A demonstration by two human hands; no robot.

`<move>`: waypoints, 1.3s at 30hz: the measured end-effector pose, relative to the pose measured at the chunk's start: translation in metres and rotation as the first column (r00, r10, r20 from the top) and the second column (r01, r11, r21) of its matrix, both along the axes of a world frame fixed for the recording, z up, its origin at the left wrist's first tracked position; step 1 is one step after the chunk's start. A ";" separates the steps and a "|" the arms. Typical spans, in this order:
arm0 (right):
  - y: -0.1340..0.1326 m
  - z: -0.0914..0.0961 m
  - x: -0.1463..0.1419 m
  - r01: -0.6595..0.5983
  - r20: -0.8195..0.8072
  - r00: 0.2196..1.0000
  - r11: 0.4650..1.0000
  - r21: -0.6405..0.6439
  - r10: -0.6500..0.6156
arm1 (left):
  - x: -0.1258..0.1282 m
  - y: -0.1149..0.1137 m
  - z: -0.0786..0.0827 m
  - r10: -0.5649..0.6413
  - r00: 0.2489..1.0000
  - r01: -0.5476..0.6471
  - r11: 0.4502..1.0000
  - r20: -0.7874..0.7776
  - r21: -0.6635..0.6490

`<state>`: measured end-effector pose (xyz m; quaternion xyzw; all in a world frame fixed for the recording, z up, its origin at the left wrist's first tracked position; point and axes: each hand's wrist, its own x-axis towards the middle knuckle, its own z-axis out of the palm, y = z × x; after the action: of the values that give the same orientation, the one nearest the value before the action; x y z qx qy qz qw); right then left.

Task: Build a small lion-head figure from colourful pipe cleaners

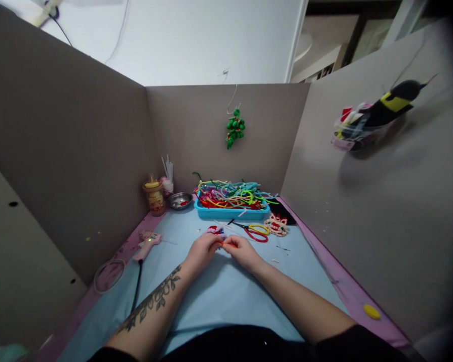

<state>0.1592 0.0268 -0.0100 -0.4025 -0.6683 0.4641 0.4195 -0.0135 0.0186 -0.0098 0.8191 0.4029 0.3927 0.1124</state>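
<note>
Hands: left hand and right hand meet, fingers pinching 1 small orange piece.
Far: blue tray of pipe cleaners; scissors right.

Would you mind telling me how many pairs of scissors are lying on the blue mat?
1. The scissors, with red and yellow handles, lie in front of the blue tray, just beyond the right hand. Others could be hidden under the tray's pipe cleaners.

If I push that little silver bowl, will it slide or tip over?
The silver bowl looks low and wide, so it would probably slide rather than tip. Its shiny metal suggests it is stiff and perhaps a little slippery. It seems small, so likely light, and it might bump the jar right beside it.
</note>
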 end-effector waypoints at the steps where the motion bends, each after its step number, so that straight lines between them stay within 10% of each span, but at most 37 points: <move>1: 0.000 -0.001 0.000 0.010 0.020 1.000 0.999 0.039 -0.011 | 0.000 0.000 0.000 0.000 1.000 0.000 1.000 0.000 -0.002; 7: -0.001 -0.006 0.002 0.038 0.165 0.983 0.963 0.268 -0.084 | 0.001 -0.001 0.003 -0.006 1.000 0.005 0.999 -0.021 -0.052; 16: -0.001 -0.009 0.007 -0.140 0.393 0.900 0.728 0.672 -0.190 | 0.002 0.002 0.003 -0.008 0.999 -0.001 0.970 -0.038 -0.243; 27: 0.002 -0.003 0.007 0.083 0.170 0.972 0.911 0.403 -0.164 | -0.003 0.004 -0.002 0.025 0.984 -0.012 0.997 0.176 -0.077; 39: 0.003 0.001 0.001 -0.082 -0.066 0.995 0.991 -0.102 0.076 | -0.002 -0.001 0.006 -0.055 0.998 0.054 0.992 0.010 0.116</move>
<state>0.1605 0.0301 -0.0086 -0.3823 -0.6452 0.5270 0.3998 -0.0159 0.0176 -0.0042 0.8324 0.3561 0.4174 0.0780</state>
